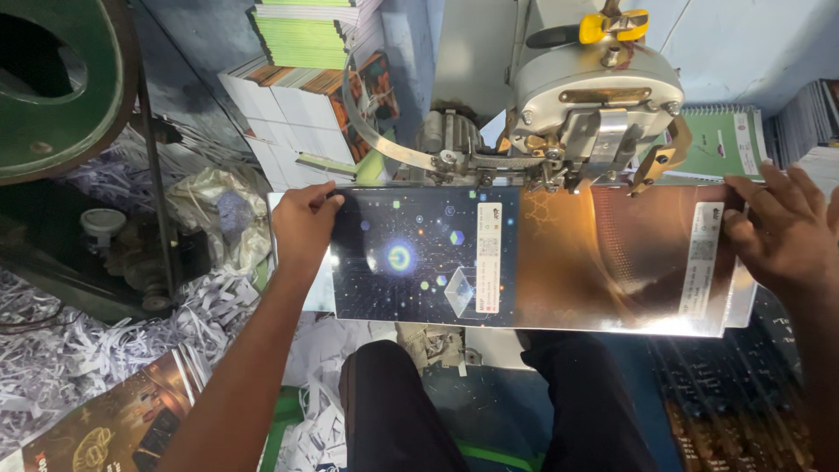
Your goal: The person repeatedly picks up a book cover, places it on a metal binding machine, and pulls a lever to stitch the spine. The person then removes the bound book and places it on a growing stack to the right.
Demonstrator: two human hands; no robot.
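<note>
A wide glossy printed cover sheet (559, 262), dark blue with star shapes on its left half and shiny bronze on its right half, lies flat under the head of a grey metal stitching machine (594, 96). My left hand (304, 225) grips the sheet's left edge, fingers over the top. My right hand (782, 234) presses on the sheet's right end with fingers spread. White label strips run down both halves of the sheet.
Stacks of notebooks (306, 79) stand behind the machine at left, a green spiral notebook (730, 144) at right. Shredded paper scraps (96, 341) cover the floor at left. A green machine wheel (52, 79) is at the upper left. My knees (402, 411) are below the sheet.
</note>
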